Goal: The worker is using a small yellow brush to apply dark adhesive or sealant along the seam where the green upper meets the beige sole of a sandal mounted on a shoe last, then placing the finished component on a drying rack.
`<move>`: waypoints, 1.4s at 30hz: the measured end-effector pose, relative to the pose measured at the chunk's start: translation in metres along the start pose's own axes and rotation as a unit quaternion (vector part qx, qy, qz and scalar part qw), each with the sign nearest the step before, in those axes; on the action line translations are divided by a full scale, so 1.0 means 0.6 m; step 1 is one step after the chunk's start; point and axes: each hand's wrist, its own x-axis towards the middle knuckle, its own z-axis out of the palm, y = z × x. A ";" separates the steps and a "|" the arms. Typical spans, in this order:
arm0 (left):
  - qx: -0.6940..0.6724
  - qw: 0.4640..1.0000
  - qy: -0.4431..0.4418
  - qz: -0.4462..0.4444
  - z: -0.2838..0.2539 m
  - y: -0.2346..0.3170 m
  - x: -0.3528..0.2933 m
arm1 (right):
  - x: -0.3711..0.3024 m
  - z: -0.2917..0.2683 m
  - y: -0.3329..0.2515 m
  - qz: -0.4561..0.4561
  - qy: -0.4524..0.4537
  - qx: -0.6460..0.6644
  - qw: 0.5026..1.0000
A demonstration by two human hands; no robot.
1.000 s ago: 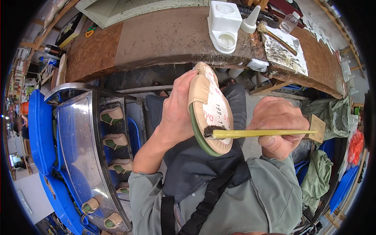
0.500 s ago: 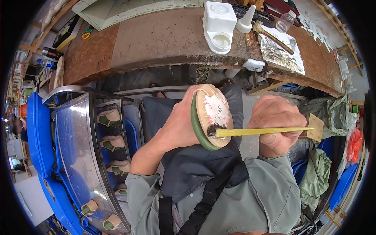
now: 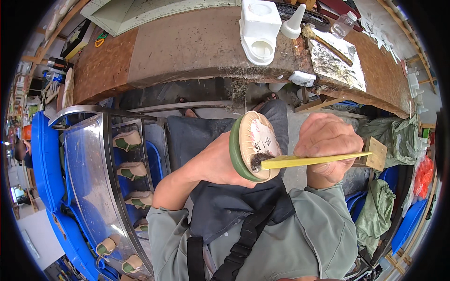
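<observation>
My left hand [image 3: 214, 161] grips a shoe [image 3: 238, 150] over my lap, its underside turned up toward me. The shoe has a green band round its edge, a beige gathered margin and a pale insole board with handwriting on it. Between the fingers and thumb of my right hand [image 3: 328, 143] is a brush [image 3: 304, 160] with a flat yellow handle. Dark bristles at its left end press on the beige margin at the near end of the underside. The fingers of my left hand are mostly hidden behind the shoe.
A metal rack [image 3: 104, 140] on the left holds several beige and green shoes [image 3: 132, 170]. Across the front runs a stained workbench [image 3: 187, 47] with a white dispenser [image 3: 259, 33], a white cone-tipped bottle [image 3: 293, 25] and another brush [image 3: 330, 47] on paper. Blue bins [image 3: 46, 159] line the far left.
The shoe has tilted and turned in my left hand, showing more of its green side. My right fingers have shifted on the brush, whose bristles stay at the near end.
</observation>
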 end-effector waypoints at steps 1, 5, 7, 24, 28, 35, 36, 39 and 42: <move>-0.066 0.998 -0.009 -0.007 -0.002 0.005 0.004 | 0.000 -0.003 0.003 -0.002 0.000 0.001 1.000; -0.079 0.996 -0.037 -0.022 0.003 0.009 0.019 | 0.003 -0.022 0.017 -0.015 -0.019 0.015 1.000; -0.150 0.983 -0.049 -0.089 0.002 0.015 0.022 | 0.001 -0.031 0.026 -0.026 -0.031 0.025 0.999; -0.205 0.963 0.004 -0.177 0.006 0.016 0.052 | 0.026 -0.062 0.043 0.006 -0.013 0.070 0.997; -0.094 0.964 0.149 -0.201 0.007 0.024 0.036 | 0.035 -0.039 0.051 0.008 0.032 0.021 0.999; 0.486 0.811 0.308 0.112 -0.036 0.014 0.023 | 0.008 -0.031 0.010 -0.016 -0.022 0.096 0.995; 0.530 0.767 0.332 0.146 -0.040 0.012 0.016 | 0.010 -0.026 0.004 0.021 -0.017 0.101 0.995; 0.575 0.719 0.355 0.162 -0.043 0.023 0.010 | 0.031 -0.012 0.000 0.080 -0.009 0.063 0.995; 0.599 0.697 0.361 0.158 -0.050 0.028 0.000 | 0.042 0.003 -0.004 0.098 0.002 0.038 0.994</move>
